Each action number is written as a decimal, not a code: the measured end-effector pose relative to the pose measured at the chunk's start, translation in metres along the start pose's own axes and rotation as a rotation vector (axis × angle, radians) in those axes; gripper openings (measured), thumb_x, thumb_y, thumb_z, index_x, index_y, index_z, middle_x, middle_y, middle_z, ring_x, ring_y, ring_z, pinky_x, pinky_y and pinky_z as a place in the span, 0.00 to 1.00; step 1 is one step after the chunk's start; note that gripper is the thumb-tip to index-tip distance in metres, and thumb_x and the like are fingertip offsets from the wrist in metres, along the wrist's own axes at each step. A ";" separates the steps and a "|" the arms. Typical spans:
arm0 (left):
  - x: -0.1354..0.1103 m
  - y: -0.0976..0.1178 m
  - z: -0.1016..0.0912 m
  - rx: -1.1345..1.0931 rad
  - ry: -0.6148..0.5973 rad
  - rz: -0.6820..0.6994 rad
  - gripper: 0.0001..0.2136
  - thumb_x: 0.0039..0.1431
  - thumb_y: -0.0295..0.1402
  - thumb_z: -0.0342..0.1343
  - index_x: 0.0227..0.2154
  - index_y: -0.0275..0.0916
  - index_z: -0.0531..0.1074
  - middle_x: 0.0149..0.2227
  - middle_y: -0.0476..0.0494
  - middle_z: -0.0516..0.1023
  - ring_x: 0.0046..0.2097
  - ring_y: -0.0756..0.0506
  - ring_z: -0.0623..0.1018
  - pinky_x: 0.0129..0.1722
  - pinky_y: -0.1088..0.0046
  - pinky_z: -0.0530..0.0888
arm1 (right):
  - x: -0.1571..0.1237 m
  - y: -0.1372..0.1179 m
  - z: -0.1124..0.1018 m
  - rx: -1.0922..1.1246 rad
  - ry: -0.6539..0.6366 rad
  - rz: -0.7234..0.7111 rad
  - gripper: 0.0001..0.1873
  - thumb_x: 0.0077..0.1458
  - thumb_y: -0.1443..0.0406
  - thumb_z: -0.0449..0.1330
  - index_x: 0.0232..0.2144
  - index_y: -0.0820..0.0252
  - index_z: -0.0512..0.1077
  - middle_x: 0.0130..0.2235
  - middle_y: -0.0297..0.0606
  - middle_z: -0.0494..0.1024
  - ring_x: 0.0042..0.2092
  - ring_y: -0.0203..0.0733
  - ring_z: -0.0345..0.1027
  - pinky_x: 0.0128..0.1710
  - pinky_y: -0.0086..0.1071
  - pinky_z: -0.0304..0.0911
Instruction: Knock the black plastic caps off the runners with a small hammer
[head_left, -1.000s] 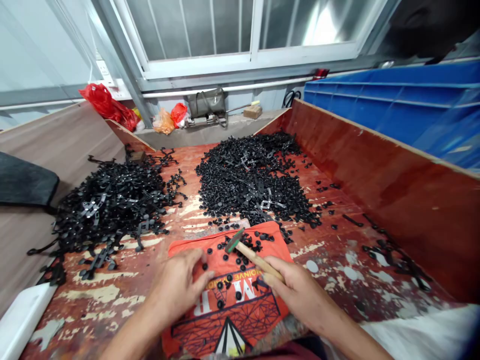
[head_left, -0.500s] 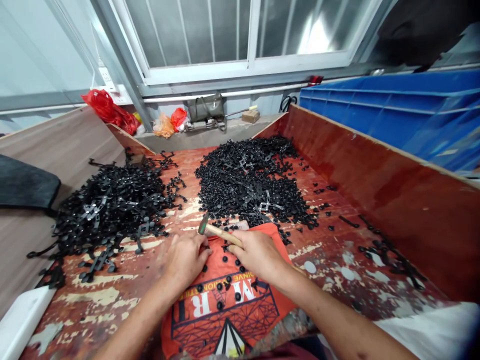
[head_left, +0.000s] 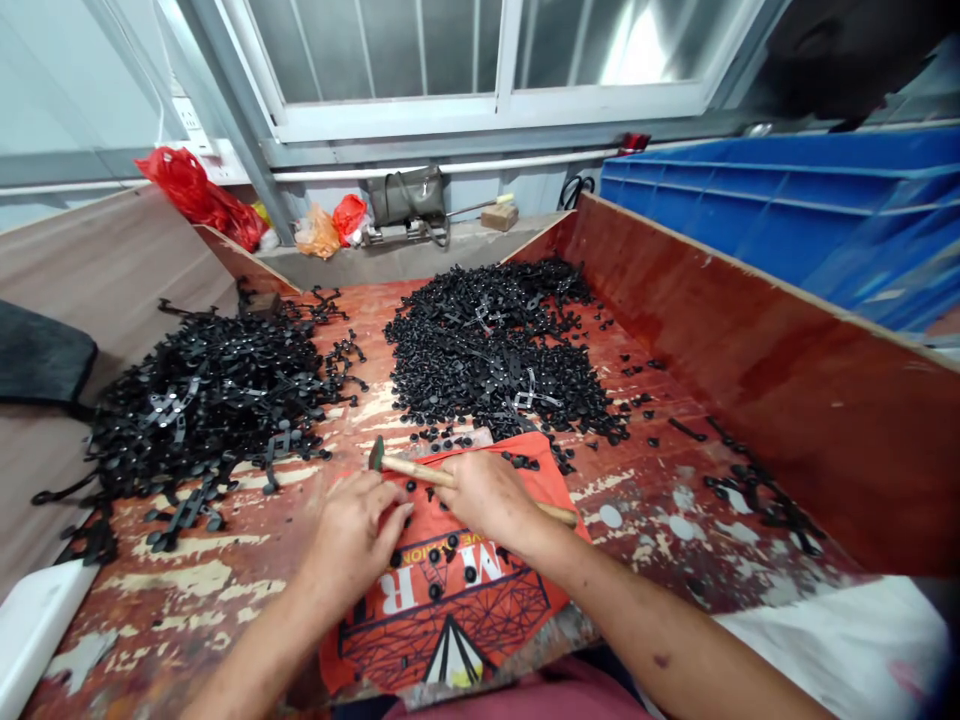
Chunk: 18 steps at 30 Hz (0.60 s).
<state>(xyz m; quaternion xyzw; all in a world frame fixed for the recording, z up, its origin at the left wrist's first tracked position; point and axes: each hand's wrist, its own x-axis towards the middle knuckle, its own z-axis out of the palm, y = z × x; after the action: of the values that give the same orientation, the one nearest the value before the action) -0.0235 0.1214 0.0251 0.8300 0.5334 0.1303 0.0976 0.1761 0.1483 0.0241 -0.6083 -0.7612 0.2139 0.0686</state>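
My right hand is wrapped round the wooden handle of a small hammer, whose dark head points left over the top edge of an orange printed cloth. My left hand rests on the cloth's left side, fingers curled down among several small black round parts scattered on it. Whether its fingers pinch one of them is hidden.
A large heap of black round parts lies behind the cloth; a heap of black strip-like pieces lies to the left. Red wooden side walls bound the worn board. Blue crates stand at right, red bags at the back left.
My right hand has swung the hammer leftward and lowered it, from tilted above the cloth to lying across its top edge. My left hand has stayed on the cloth's left side.
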 end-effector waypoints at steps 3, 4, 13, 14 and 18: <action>-0.004 0.013 0.000 -0.031 -0.085 0.035 0.11 0.64 0.32 0.50 0.31 0.40 0.77 0.31 0.43 0.77 0.35 0.44 0.75 0.38 0.67 0.69 | -0.006 0.004 -0.005 0.034 0.034 0.004 0.11 0.60 0.60 0.58 0.32 0.56 0.78 0.31 0.38 0.81 0.32 0.42 0.73 0.29 0.30 0.56; -0.006 0.019 0.002 -0.054 -0.122 0.049 0.11 0.64 0.32 0.50 0.31 0.40 0.77 0.31 0.43 0.78 0.36 0.44 0.75 0.39 0.66 0.69 | -0.010 0.009 -0.007 0.052 0.049 0.009 0.11 0.61 0.60 0.57 0.33 0.56 0.78 0.31 0.37 0.81 0.32 0.40 0.72 0.28 0.29 0.55; -0.023 0.056 0.039 0.147 -0.089 0.097 0.08 0.62 0.30 0.54 0.28 0.40 0.76 0.32 0.42 0.78 0.36 0.41 0.74 0.42 0.58 0.66 | -0.030 0.034 -0.008 0.185 0.069 0.011 0.10 0.62 0.61 0.57 0.32 0.56 0.76 0.27 0.29 0.76 0.28 0.35 0.67 0.25 0.26 0.51; -0.024 0.053 0.039 0.165 -0.062 0.107 0.09 0.63 0.30 0.53 0.28 0.40 0.75 0.31 0.42 0.78 0.36 0.41 0.74 0.41 0.59 0.66 | -0.028 0.029 -0.008 0.180 0.061 -0.001 0.09 0.61 0.61 0.58 0.32 0.56 0.76 0.27 0.30 0.77 0.28 0.35 0.68 0.25 0.26 0.51; -0.019 0.039 0.033 0.300 0.050 0.112 0.12 0.65 0.27 0.50 0.27 0.39 0.74 0.30 0.42 0.75 0.35 0.42 0.72 0.38 0.62 0.65 | -0.010 0.003 -0.010 0.125 0.021 -0.058 0.07 0.59 0.61 0.60 0.34 0.51 0.79 0.32 0.31 0.81 0.33 0.38 0.72 0.30 0.27 0.56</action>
<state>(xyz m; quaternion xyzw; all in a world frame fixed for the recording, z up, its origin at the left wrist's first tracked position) 0.0133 0.0869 0.0037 0.8602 0.5020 0.0752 -0.0484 0.1851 0.1414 0.0331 -0.5826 -0.7630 0.2525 0.1208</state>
